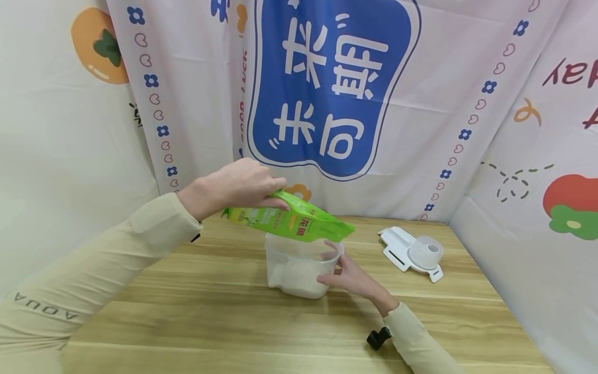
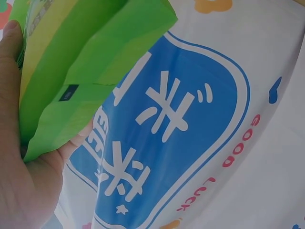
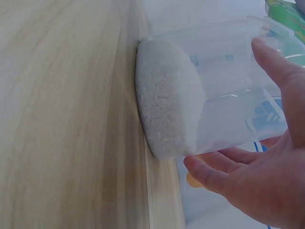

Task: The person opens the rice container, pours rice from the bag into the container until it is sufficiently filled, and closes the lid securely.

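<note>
A green rice bag (image 1: pixel 299 221) is tilted above a clear plastic container (image 1: pixel 303 254), its lower end over the container's open top. My left hand (image 1: pixel 238 187) grips the bag's upper side; in the left wrist view the thumb and fingers of that hand (image 2: pixel 33 181) hold the crumpled green film. White rice (image 3: pixel 167 95) lies heaped in the bottom of the container, which stands on the table. On the container's right side, my right hand (image 1: pixel 348 278) holds the wall, with the thumb on one side and the other fingers round the far side. No falling grains can be made out.
A white lid with a clear measuring cup (image 1: pixel 426 252) on it lies on the wooden table (image 1: pixel 210 322), right of the container. Printed curtains (image 1: pixel 201 104) hang behind the table, and pale printed sheets stand at both sides.
</note>
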Action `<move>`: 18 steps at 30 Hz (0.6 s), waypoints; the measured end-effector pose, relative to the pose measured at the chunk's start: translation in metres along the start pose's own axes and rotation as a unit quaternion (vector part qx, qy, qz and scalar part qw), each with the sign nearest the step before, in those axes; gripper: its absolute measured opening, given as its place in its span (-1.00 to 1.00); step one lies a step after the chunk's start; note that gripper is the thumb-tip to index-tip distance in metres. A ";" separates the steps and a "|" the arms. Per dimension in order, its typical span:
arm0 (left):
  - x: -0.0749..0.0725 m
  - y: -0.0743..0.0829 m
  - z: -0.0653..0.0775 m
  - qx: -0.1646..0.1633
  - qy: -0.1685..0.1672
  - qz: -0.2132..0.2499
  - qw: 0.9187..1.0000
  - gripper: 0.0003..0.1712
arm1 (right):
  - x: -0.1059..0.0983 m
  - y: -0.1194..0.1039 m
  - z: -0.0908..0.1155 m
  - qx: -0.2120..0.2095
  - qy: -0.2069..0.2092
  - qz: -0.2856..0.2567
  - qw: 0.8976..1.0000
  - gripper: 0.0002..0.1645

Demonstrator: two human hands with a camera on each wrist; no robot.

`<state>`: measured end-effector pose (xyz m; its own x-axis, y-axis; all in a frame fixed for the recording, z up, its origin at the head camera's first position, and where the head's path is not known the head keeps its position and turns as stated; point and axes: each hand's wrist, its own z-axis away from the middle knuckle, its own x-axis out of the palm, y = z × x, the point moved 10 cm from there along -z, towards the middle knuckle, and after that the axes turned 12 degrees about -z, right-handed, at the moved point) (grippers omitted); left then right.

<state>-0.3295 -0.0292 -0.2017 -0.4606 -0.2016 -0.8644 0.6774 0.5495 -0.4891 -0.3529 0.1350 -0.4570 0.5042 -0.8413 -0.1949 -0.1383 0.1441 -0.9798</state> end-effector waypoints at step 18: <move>0.002 0.000 0.001 -0.004 -0.004 0.004 1.000 -0.53 | 0.000 0.000 0.001 -0.002 0.011 0.002 1.000 0.17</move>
<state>-0.3304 -0.0305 -0.2036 -0.4513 -0.2036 -0.8688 0.6758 0.5578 -0.4818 -0.3521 0.1349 -0.4568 0.4849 -0.8517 -0.1985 -0.1448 0.1456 -0.9787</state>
